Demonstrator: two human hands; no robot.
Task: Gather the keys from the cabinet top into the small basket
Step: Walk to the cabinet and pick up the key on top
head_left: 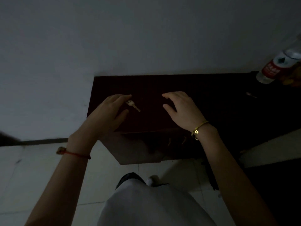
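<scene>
The scene is very dim. A small pale key lies on the dark cabinet top, near its left end. My left hand hovers right at the key, fingers apart, the index fingertip just above the key's head; whether it touches is unclear. My right hand is over the middle of the cabinet top, fingers spread and curved, holding nothing. A second small metallic object, possibly a key, lies far right on the top. No basket is visible.
A plastic bottle with a red label stands at the cabinet's far right corner beside something yellowish. A pale wall rises behind. Light floor tiles lie below, and the cabinet's front shows handles.
</scene>
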